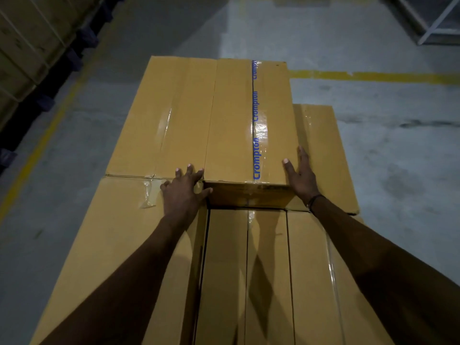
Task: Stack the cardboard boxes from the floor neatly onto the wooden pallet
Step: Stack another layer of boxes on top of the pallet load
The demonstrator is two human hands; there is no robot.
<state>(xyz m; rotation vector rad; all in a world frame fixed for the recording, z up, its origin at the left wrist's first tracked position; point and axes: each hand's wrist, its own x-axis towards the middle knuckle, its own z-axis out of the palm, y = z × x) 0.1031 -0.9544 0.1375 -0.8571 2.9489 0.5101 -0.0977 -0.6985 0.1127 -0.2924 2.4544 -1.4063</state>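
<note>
A long cardboard box [234, 125] with blue-printed tape lies on top of a stack of similar brown boxes [268, 270]. My left hand [183, 192] rests flat with spread fingers at the box's near left corner, partly on the neighbouring box [161, 115]. At the near right corner, my right hand [300, 174] presses with straight fingers against the box's right side. A lower box [323, 150] shows just right of it. The stack hides the wooden pallet.
Grey concrete floor [388, 150] with yellow painted lines surrounds the stack. Strapped stacks of cartons on dark pallets [29, 46] line the left side. A white metal frame [438, 23] stands at the far right.
</note>
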